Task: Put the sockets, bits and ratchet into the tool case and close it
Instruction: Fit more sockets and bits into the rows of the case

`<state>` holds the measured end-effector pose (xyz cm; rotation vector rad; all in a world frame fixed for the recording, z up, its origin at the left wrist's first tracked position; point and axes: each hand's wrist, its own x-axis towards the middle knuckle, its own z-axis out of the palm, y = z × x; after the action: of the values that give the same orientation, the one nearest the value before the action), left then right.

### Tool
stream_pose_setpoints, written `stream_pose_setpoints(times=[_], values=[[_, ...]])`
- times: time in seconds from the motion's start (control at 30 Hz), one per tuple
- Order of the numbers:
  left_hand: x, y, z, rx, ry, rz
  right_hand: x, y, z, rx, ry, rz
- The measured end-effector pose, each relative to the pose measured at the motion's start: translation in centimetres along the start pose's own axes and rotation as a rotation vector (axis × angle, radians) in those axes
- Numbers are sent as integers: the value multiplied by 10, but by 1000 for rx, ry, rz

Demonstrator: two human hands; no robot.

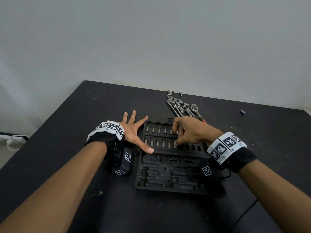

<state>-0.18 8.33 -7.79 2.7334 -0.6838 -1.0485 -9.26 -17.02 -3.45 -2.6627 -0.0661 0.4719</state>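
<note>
- Tool case [170, 175] lies open mid-table [50, 148], bare tabletop on its left.
- Left hand [134, 132] spread flat at the case's left edge.
- Right hand [190, 130] pinches a bit [175, 146] in the rows.
- Sockets and ratchet [181, 105] piled by the far edge.
- No readable writing.

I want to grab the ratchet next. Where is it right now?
In the head view, the ratchet lies on the table beyond the tool case, at the right of the socket pile, just past the right hand.

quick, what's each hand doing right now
Left hand: open, fingers spread, flat by the tool case.
Right hand: fingers curled over the bit rows; whether it pinches a bit cannot be told.
</note>
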Motion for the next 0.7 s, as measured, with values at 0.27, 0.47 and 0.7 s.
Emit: stream_pose_setpoints(times=[0.27,0.47,0.7], values=[[-6,2,-5,-29,-3,13,-12,10,-8,135,306,-14],[-19,5,-30,18,10,-14,-20,24,-34,78,310,42],[-35,3,-73,125,116,-14,-13,37,-67,9,305,63]])
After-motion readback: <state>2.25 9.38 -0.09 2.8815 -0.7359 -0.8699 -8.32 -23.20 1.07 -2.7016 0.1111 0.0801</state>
